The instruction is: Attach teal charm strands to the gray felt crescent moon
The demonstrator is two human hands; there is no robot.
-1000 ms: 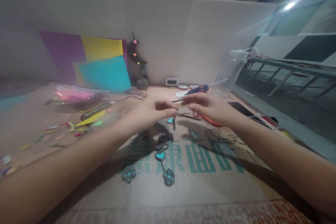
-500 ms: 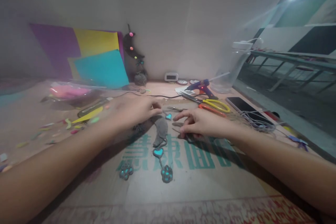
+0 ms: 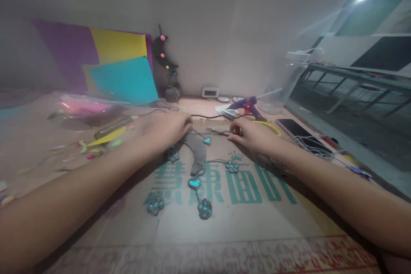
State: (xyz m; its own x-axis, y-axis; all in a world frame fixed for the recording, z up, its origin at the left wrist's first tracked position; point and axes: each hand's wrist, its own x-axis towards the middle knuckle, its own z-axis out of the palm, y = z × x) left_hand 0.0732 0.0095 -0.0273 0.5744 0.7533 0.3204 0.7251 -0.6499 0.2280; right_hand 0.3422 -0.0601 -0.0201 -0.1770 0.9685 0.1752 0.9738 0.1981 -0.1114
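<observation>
A grey crescent-moon piece lies on the printed cardboard, with a grey cord running near its upper end. My left hand is closed at that upper end, its fingertips pinched on the cord. My right hand pinches the cord's other side, beside a pointed metal tool. Between the hands rests a small turquoise heart. Below the moon hang a larger heart and a paw charm. Another paw charm lies at right, on a cord.
Behind my right hand are yellow-handled scissors and a glue gun. A phone with a tangled cable lies at right. A loose paw charm is at front left. Coloured sheets and a finished-looking moon hanging stand behind.
My right hand has moved right and slightly back, over the scissors' handles, and its fingers have closed. The right paw charm is now uncovered. My left hand has shifted slightly back.
</observation>
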